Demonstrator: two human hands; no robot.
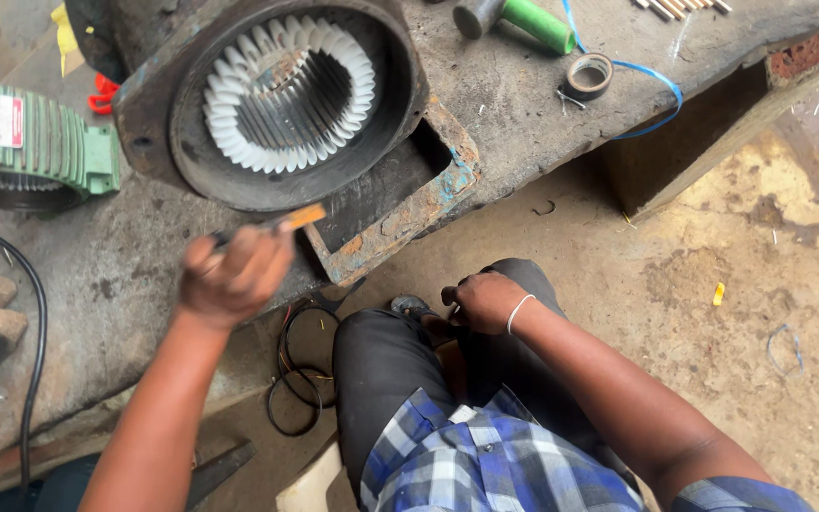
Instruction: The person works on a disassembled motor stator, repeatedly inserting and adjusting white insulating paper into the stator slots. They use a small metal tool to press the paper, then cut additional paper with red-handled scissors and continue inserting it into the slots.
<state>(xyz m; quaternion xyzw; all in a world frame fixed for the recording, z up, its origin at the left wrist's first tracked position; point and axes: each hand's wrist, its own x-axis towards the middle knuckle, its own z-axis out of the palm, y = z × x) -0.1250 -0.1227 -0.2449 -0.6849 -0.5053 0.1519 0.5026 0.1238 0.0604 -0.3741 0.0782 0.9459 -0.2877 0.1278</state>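
My left hand, blurred by motion, is closed around a thin tool with an orange tip, just below the rim of a large dark motor housing. Inside the housing, white insulation strips line the stator slots. My right hand, with a white band at the wrist, rests fisted between my knees on black trousers; whether it grips anything is hidden.
A green finned motor body lies at the left of the concrete slab. A green-handled hammer, a tape roll and a blue wire lie at the far side. Black cable loops sit on the dirt floor.
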